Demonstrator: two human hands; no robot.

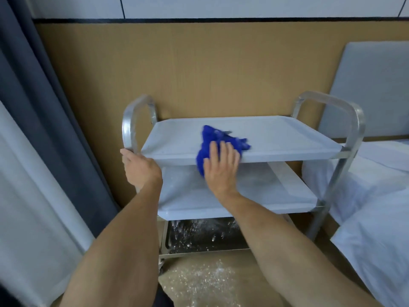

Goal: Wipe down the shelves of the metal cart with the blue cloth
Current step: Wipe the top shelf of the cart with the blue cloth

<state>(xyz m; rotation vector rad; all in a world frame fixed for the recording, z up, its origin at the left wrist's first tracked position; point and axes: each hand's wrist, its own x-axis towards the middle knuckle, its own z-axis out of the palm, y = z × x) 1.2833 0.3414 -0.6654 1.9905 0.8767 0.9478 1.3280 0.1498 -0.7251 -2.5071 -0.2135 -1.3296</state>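
Right hand (220,167) flat, fingers spread, pressing crumpled blue cloth (212,142) onto top shelf (276,138) at its front edge, left of centre. Left hand (138,167) gripping cart (352,120) frame at left corner. Unwiped shelf stretching rightward, long axis left-right. Smooth pale trays, shiny rounded steel tubing, soft fuzzy cloth. Middle shelf (287,191) below.
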